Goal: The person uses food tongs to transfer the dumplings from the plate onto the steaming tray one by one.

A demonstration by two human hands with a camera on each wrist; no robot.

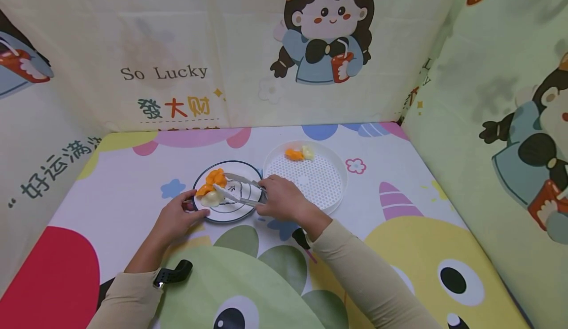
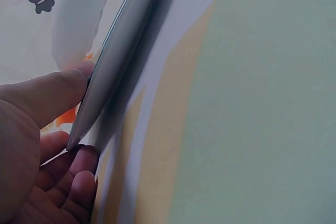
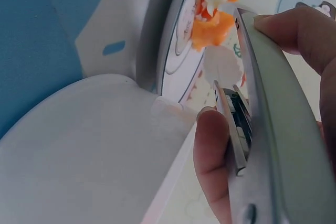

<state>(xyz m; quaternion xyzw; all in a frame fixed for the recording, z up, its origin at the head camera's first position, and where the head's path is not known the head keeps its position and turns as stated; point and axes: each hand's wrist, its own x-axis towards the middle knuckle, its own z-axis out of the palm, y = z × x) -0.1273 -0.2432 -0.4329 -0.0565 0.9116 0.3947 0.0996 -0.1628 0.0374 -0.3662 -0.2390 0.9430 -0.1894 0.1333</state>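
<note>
Plain beige long sleeves [image 1: 370,274] both sides, lightly creased; left side, black curved wrist device [image 1: 177,272], small silvery part [image 1: 158,280].

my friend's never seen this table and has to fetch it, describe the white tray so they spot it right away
On the cartoon-print tabletop, find the round white plate beneath the tongs. The round tray sits just right of it in the head view. Unlike the dark-rimmed plate, the tray has a base full of small holes.
</note>
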